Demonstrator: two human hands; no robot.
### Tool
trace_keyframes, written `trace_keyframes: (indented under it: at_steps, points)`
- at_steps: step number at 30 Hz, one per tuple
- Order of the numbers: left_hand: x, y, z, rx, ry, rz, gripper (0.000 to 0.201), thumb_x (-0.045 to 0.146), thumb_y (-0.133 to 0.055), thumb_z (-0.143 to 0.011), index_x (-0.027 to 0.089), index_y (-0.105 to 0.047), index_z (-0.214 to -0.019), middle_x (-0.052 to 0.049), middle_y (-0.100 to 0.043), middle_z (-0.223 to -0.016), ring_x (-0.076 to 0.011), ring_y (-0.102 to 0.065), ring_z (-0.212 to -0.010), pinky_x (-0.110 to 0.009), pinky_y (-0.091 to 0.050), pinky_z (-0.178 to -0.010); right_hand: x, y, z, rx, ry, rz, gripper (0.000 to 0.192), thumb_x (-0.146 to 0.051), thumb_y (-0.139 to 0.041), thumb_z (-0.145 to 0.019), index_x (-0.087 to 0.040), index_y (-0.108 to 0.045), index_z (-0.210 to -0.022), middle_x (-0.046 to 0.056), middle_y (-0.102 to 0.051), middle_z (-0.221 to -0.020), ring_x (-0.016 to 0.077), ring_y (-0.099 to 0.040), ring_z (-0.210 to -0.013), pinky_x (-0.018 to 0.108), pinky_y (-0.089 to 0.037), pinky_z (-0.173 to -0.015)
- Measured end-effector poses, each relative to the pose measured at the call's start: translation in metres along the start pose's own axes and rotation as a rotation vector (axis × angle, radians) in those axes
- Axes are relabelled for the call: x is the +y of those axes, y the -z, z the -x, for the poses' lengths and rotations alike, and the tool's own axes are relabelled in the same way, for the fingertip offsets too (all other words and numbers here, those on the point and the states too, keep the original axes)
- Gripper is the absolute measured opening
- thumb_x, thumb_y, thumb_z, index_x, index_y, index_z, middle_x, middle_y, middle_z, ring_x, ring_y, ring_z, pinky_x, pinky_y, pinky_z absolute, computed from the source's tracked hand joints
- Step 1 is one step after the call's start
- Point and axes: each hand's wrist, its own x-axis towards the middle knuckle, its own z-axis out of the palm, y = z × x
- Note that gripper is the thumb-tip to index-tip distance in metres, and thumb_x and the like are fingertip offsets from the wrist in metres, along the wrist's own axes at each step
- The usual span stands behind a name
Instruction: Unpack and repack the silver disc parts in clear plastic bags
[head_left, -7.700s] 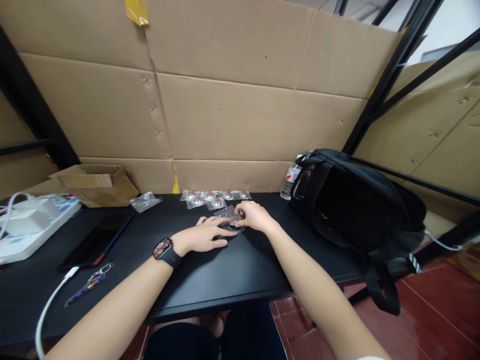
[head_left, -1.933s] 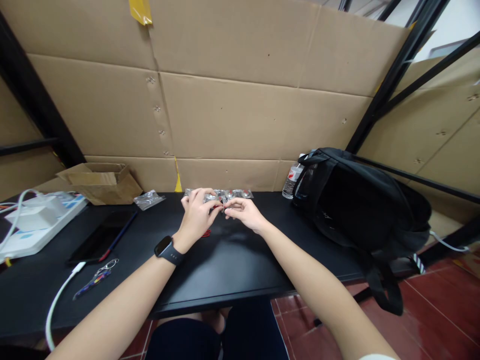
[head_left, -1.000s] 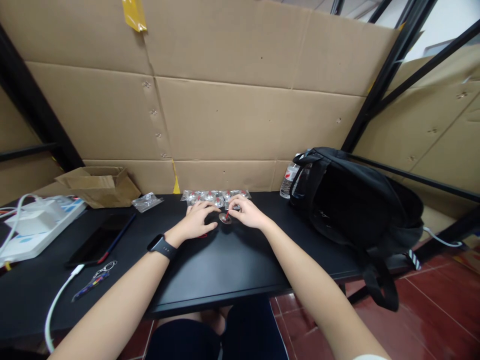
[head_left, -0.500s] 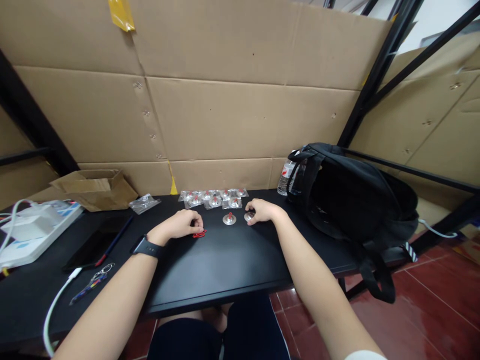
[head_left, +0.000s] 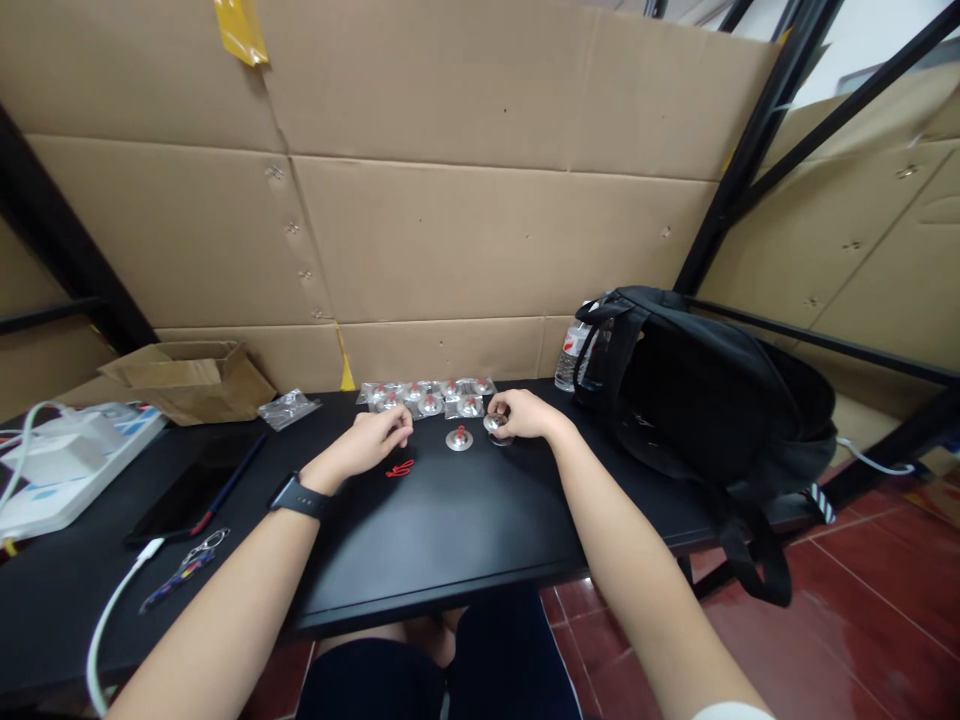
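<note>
Hands (head_left: 375,440) on black desk (head_left: 450,530), cardboard wall (head_left: 480,240)

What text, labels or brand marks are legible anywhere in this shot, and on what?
No text can be read in this picture.
water bottle: red and white label, print too small to read.
white box: blue patches on it, no letters can be made out.
smartwatch: face turned away, nothing shown.
clear packets: red and silver parts inside, no print visible.
yellow tape on the cardboard: no print visible.

water bottle (head_left: 570,357) label red and white, wording unreadable
</note>
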Motion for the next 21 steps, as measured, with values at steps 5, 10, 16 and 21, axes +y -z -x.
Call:
trace_keyframes:
  at_steps: [5,10,16,21]
  points:
    - [0.003,-0.001,-0.003,0.172,-0.042,0.012,0.017,0.037,-0.051,-0.095,0.023,-0.060,-0.091,0.000,-0.071,-0.085,-0.0165,-0.065,-0.075,-0.027,-0.045,-0.076,-0.011,-0.008,-0.002,0.147,0.146,-0.241,0.052,-0.014,-0.077,-0.062,-0.023,-0.066,-0.113,0.000,-0.067,-0.102,0.0104,-0.061,-0.069,0.022,-0.047,-0.065]
    - [0.003,-0.001,-0.003,0.239,-0.060,0.031,0.016,0.035,-0.058,-0.094,0.023,-0.068,-0.094,-0.002,-0.076,-0.098,-0.0201,-0.070,-0.091,-0.030,-0.049,-0.084,-0.035,-0.022,-0.004,0.208,0.308,-0.420,0.050,-0.019,-0.078,-0.066,-0.022,-0.063,-0.114,0.002,-0.067,-0.105,0.0130,-0.063,-0.079,0.024,-0.049,-0.070]
    - [0.009,-0.004,-0.005,0.323,-0.080,0.135,0.017,0.039,-0.064,-0.092,0.024,-0.067,-0.100,-0.002,-0.077,-0.099,-0.0211,-0.073,-0.094,-0.033,-0.052,-0.091,-0.057,-0.042,-0.007,0.274,0.339,-0.490,0.041,-0.021,-0.075,-0.069,-0.022,-0.064,-0.108,0.003,-0.069,-0.107,0.0184,-0.067,-0.090,0.027,-0.050,-0.070]
    - [0.017,-0.007,-0.006,0.364,-0.016,0.174,0.024,0.042,-0.067,-0.090,0.023,-0.070,-0.105,-0.004,-0.078,-0.101,-0.0225,-0.074,-0.094,-0.037,-0.053,-0.096,-0.067,-0.053,-0.008,0.224,0.323,-0.739,0.036,-0.028,-0.076,-0.073,-0.022,-0.062,-0.106,0.005,-0.070,-0.106,0.0197,-0.069,-0.095,0.027,-0.053,-0.073]
